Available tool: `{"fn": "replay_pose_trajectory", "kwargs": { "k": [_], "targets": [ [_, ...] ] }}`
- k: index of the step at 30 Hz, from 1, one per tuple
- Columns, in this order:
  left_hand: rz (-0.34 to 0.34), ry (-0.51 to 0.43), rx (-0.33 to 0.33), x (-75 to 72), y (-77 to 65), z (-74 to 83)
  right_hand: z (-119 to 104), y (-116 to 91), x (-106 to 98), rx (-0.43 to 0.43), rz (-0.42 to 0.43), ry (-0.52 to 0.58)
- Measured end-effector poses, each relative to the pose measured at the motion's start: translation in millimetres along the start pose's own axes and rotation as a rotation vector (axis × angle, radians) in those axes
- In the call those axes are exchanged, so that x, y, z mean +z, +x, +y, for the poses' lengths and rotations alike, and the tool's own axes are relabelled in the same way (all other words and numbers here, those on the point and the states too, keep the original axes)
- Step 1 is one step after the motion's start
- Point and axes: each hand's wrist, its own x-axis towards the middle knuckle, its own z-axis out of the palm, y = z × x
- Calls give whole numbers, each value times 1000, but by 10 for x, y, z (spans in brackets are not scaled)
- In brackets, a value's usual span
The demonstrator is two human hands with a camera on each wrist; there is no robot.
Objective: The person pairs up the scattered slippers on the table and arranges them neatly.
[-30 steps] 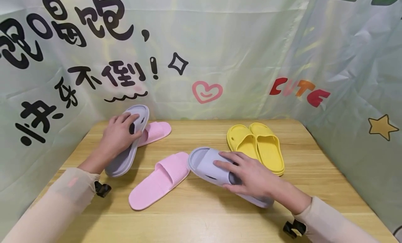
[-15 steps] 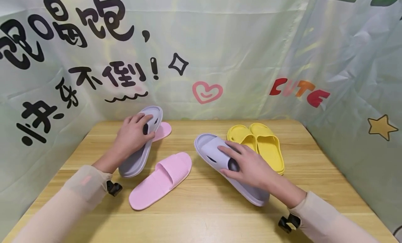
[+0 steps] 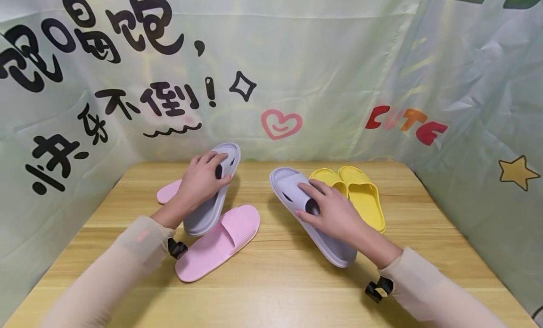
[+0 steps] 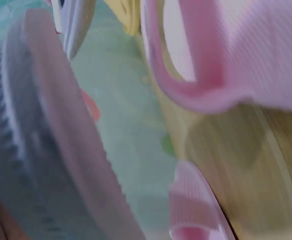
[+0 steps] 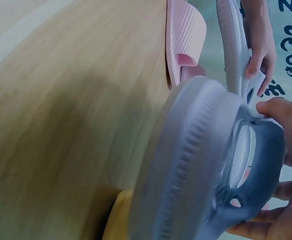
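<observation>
Leftmost, under and behind the left forearm: far pink slide slipper, flat on the table, partly hidden, no hand on it.

Left hand: thumb and fingers pinch the left lavender slide slipper at its strap. Slipper appears to be up off the tabletop, heel end tilted toward the person, sole showing in the left wrist view.

Just below that grip: near pink slide slipper, ribbed strap, flat and angled. The lavender heel overlaps it in the head view; can't tell if they touch.

Right hand: thumb one side, fingers the other, pinching the strap of the right lavender slide slipper. Also raised, shadow below, with a wide gap to the left hand's slipper.

Just beyond and right of the right grip: left yellow slipper, partly covered, and right yellow slipper, side by side, same way round.

Progress, by my read: partway. Yellow pair looks done. Lavender pair picked up, one per hand, not together and not set down. Pink pair remains apart, unpaired.
</observation>
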Motion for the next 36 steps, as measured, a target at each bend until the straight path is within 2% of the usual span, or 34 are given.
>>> {"fn": "replay_pose_trajectory", "kwargs": {
  "k": [7,14,24,36],
  "targets": [
    [-15,0,-43,74,54,172,-22,123,38,58,8,-1],
    [-37,-25,-32,163,105,303,-1,260,92,114,8,9],
    [-90,-36,-54,226,204,483,73,397,148,203,-21,12],
    [-98,-41,-68,349,274,695,117,520,229,285,-33,34]
  ]
}}
